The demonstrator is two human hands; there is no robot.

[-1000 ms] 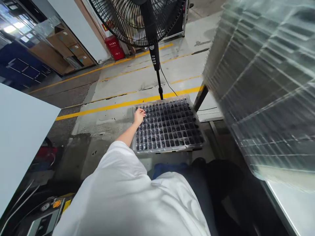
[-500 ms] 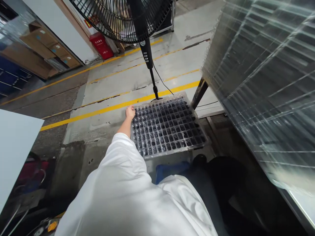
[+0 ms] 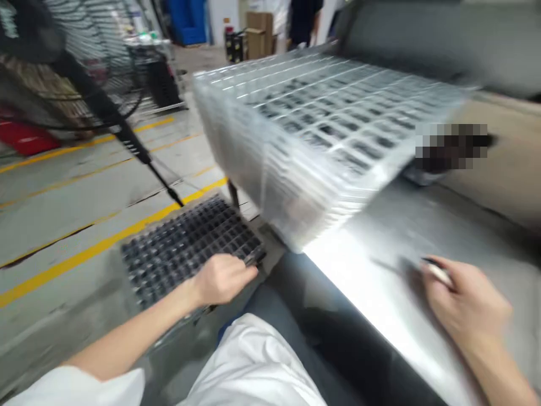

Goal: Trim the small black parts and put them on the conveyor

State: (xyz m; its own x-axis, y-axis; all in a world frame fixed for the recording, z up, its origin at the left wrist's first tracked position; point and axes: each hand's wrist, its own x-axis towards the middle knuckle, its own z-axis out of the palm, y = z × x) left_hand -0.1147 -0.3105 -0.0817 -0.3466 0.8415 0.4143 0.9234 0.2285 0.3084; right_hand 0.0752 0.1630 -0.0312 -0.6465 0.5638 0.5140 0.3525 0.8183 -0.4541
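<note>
My left hand (image 3: pixel 224 279) is closed, its fingers curled, in front of the near edge of a clear plastic tray (image 3: pixel 186 237) with rows of dark pieces in its pockets. Whether anything is inside these fingers is hidden. On the right, my right hand (image 3: pixel 469 299) is closed around a small, pale object with a dark end (image 3: pixel 439 272), too blurred to name. It is above a shiny metal tabletop (image 3: pixel 380 270). Beyond the hands stands a tall stack of clear plastic trays (image 3: pixel 296 146), overhanging the tabletop's left end.
A black pedestal fan (image 3: pixel 105 113) stands behind the low tray at left. Yellow lines (image 3: pixel 80 262) cross the floor. A red box (image 3: pixel 25 135) is at far left. Cardboard boxes (image 3: pixel 258 34) and a person in dark clothes (image 3: pixel 303 22) are in the background.
My view has swung to the right, bringing the tabletop and my right hand into sight. My left hand has moved from the tray's far left corner to near its front edge.
</note>
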